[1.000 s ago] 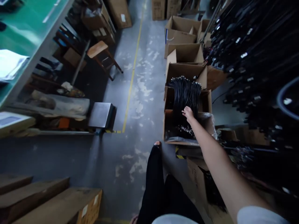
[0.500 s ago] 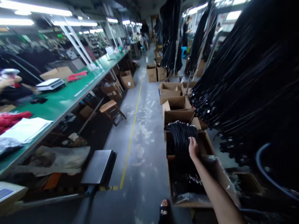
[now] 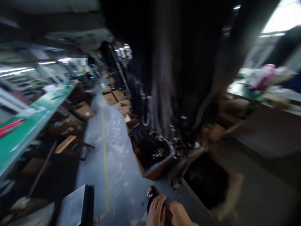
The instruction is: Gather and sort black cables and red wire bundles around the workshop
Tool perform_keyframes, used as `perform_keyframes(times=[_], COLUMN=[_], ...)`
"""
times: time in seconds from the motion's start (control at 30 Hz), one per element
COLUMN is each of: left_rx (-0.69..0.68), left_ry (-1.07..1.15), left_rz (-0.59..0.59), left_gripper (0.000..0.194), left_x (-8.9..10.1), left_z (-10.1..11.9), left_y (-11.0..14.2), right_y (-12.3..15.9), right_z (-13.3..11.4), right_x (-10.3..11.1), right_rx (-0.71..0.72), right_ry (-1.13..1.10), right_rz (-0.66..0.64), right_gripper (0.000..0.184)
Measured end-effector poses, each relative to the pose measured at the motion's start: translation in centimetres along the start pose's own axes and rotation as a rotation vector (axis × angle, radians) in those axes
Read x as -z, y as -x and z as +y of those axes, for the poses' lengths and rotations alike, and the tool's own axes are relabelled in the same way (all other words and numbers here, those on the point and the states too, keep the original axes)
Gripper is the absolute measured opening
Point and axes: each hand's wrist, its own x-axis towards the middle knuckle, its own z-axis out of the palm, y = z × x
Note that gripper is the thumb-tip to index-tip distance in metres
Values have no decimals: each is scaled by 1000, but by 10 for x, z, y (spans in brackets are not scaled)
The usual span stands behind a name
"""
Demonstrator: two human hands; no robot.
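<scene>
My two hands meet at the bottom edge of the head view, which is smeared by motion. My left hand (image 3: 155, 212) has its fingers curled down, pressed against my right hand (image 3: 180, 215), which is also closed. What they hold, if anything, is hidden. Just above them is my foot in a dark sandal (image 3: 150, 193). Ahead stands an open cardboard box (image 3: 162, 169) with black cables in it, and to its right a second open box (image 3: 231, 188). A thick curtain of black cables (image 3: 164, 78) hangs over both.
A yellow floor line (image 3: 104, 157) runs up the grey aisle. A long green workbench (image 3: 28, 125) lines the left side, with a wooden stool (image 3: 68, 142) and boxes beneath. A grey metal platform (image 3: 75, 205) sits bottom left. More cardboard boxes (image 3: 113, 97) stand farther along.
The view has swung right and upward. My right hand has left the cable bundle in the box and come down to the bottom edge, where my left hand has joined it.
</scene>
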Motion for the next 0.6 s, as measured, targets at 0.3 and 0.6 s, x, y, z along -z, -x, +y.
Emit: perform_keyframes(times=[0.3, 0.6], left_rx=[-569, -722], left_ry=[-256, -177], left_rz=[-744, -325], left_gripper=[20, 18], left_x=[-163, -288], left_z=[241, 377], left_y=[-31, -187], right_y=[335, 478], right_z=[131, 285], right_x=[181, 233], right_rx=[-608, -906], right_ry=[-59, -258], right_rz=[218, 561], right_gripper=[36, 56])
